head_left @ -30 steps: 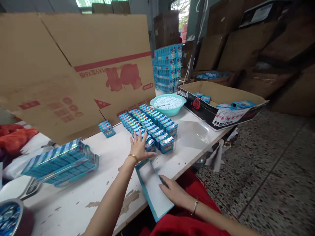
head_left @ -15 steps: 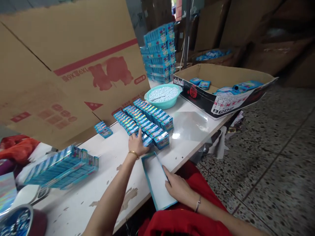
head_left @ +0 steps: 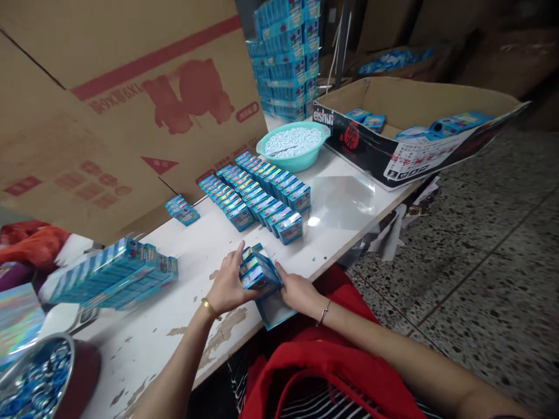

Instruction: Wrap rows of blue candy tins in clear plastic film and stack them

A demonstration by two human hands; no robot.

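Left hand [head_left: 226, 286] grips a few packs [head_left: 258, 272] at the tray [head_left: 276, 313], right hand [head_left: 300, 295] grips its side; early days imo, whole rows [head_left: 264, 192] wait beyond it.

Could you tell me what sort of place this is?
Probably a packing workshop: rows of small blue boxes, wrapped blue packs in a tall stack, and a large cardboard carton around the worktable.

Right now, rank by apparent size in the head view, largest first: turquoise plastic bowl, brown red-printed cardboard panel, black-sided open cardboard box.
1. Brown cardboard panel
2. Black-sided box
3. Turquoise bowl
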